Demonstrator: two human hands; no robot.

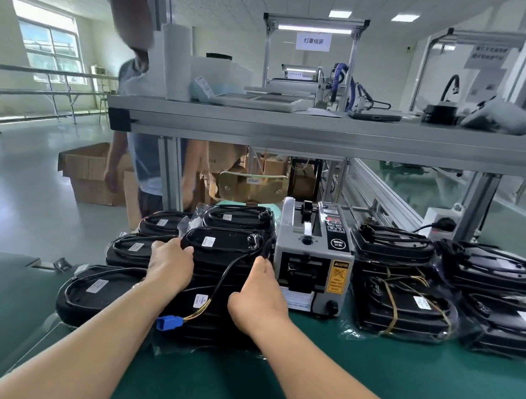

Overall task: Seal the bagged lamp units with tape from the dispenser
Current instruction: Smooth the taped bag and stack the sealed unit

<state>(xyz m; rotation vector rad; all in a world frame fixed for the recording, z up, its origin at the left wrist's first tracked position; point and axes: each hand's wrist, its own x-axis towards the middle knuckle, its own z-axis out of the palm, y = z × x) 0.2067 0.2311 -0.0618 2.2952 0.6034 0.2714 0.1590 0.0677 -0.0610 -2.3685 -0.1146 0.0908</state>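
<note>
A stack of black lamp units (220,250) in clear bags stands on the green table, left of the grey tape dispenser (312,257). My left hand (171,262) lies on the stack's left side, its fingers curled over the top unit's edge. My right hand (258,290) grips the stack's right side, close to the dispenser's front. A cable with a blue connector (169,322) hangs from the stack in front. More bagged units (404,300) are piled to the right of the dispenser.
A person (142,126) stands behind the table at the left, beside open cardboard boxes (91,173). An aluminium shelf (328,134) with tools and trays runs overhead. Further units (97,292) lie at the left. The green table (332,387) extends toward me.
</note>
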